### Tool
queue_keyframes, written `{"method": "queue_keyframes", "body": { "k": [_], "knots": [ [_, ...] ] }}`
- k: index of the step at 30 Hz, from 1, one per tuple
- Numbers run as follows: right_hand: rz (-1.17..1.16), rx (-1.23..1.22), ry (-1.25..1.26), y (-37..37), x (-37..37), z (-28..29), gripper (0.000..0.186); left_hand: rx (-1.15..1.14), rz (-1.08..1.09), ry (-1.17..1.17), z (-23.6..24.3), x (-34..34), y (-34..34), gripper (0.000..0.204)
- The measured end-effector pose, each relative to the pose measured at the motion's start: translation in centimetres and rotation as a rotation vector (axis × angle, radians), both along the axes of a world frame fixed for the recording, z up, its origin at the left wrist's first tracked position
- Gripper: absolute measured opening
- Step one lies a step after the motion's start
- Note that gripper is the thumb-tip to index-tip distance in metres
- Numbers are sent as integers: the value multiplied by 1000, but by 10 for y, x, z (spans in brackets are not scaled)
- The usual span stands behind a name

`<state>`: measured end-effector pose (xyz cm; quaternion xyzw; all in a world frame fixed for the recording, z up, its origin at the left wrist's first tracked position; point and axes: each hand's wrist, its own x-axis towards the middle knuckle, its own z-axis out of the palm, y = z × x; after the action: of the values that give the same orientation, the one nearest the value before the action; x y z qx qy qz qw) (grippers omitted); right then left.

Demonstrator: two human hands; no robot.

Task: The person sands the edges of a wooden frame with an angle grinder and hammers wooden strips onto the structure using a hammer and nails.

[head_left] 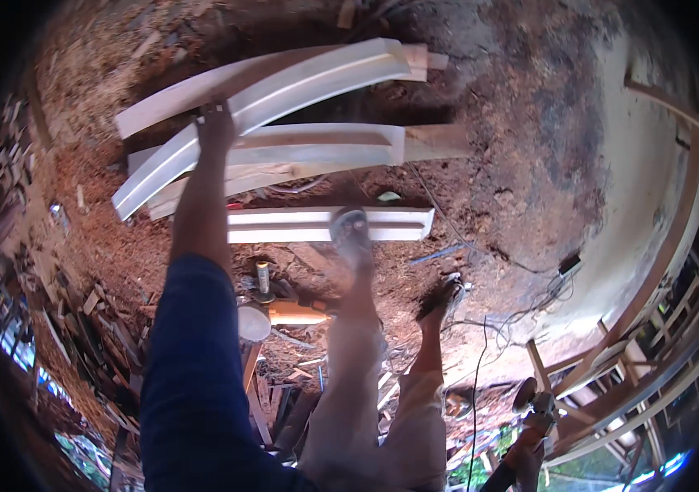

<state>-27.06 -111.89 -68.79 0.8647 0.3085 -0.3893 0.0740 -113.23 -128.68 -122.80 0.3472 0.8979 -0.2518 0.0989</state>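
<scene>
My left hand [217, 127], at the end of a blue sleeve, is closed round a pale curved wooden moulding [317, 82]. This piece has a stepped edge and lies slantwise across other curved boards. Beneath it are a plain curved board [157, 107] and another stepped moulding [317, 138]. At the lower right, away from the boards, my right hand [540, 407] is closed on a dark object with a round, disc-like end [523, 395]; its kind is unclear.
My blurred foot [352, 234] is on or over a straight white moulding [403, 224]. An orange angle grinder [296, 312] lies near my legs. Cables [481, 246] cross the dirt floor [521, 164]. Wood scraps [95, 328] are heaped at left; curved wooden frames [644, 394] stand at right.
</scene>
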Motion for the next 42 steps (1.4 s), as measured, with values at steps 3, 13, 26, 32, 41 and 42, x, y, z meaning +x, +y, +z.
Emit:
{"method": "queue_keyframes", "body": {
  "k": [3, 13, 26, 32, 41, 42],
  "knots": [
    [74, 62, -62, -25, 42, 11, 50, -100, 70, -246, -20, 30, 29, 123],
    [741, -37, -188, -123, 174, -7, 39, 153, -227, -563, 101, 126, 15, 92],
    [-501, 349, 41, -201, 244, 80, 48, 99, -226, -943, 453, 412, 38, 91],
    [-693, 329, -40, -224, 344, 81, 43, 40, -437, -759, 606, 564, 126, 102],
    [-1015, 560, -79, -293, 453, 66, 57, -249, -1038, -488, 764, 904, 301, 126],
    [-1041, 589, -92, -300, 459, 68, 58, -301, -1141, -459, 772, 943, 324, 130]
  ]
}}
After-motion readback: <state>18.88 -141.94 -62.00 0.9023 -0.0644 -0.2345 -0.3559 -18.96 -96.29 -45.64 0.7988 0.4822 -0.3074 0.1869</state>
